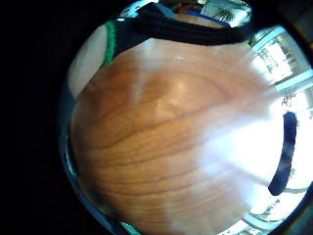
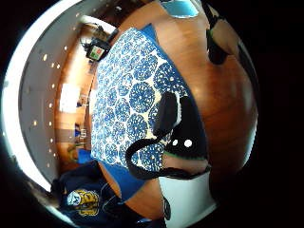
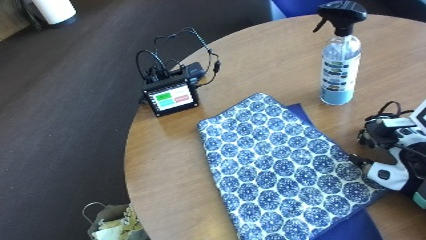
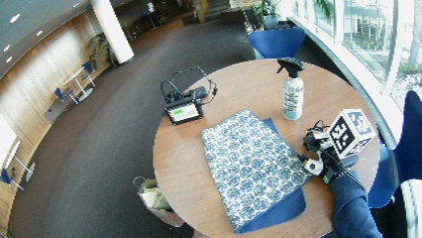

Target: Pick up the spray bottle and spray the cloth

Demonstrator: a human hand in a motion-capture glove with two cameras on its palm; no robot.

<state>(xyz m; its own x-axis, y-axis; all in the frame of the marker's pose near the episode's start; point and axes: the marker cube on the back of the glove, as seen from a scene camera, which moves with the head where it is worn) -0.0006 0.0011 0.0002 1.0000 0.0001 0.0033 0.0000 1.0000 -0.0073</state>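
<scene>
The spray bottle [image 3: 339, 55] stands upright on the round wooden surface [image 3: 266, 60], untouched, just beyond the patterned cloth [image 3: 286, 170] spread flat for spraying; the gloved right hand [image 3: 393, 150] hovers beside the cloth's edge; fingers' state I cannot tell.

We see the round table [image 3: 166, 165] from above in both outside views, the palm cameras close over it.

spray bottle [image 3: 340, 59] label print too small to read, nothing else legible
</scene>
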